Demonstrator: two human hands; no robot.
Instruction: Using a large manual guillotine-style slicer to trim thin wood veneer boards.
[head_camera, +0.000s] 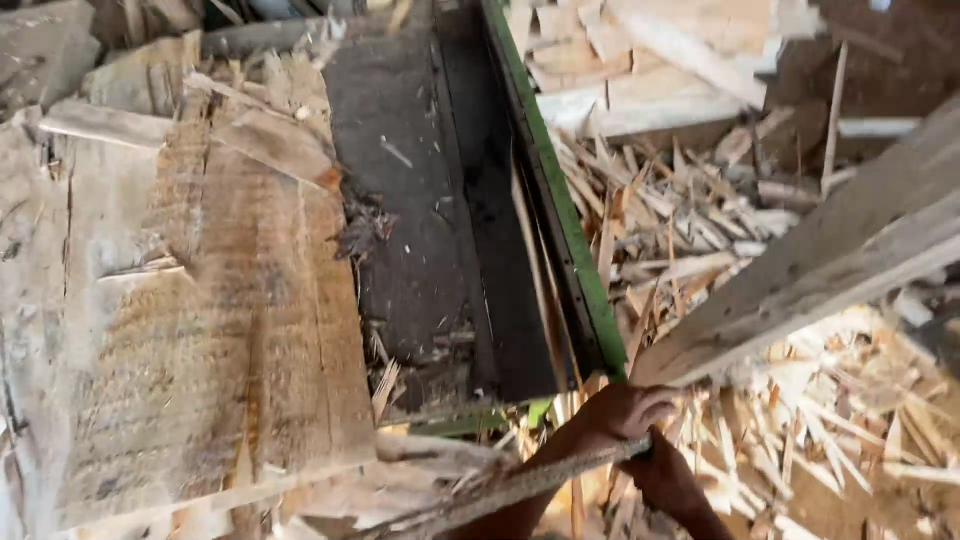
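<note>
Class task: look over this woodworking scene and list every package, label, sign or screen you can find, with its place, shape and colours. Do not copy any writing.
None in view: only rough planks, a dark machine bed with a green edge, wood offcuts, and two hands gripping a thin strip.

A dark machine table (400, 200) with a green edge rail (560, 220) carries a broad rough wooden slab (190, 300) on its left part, with bark crumbs (362, 232) just beside the slab. The floor (870, 70) to the right lies under heaped wood splinters (700, 220).
</note>
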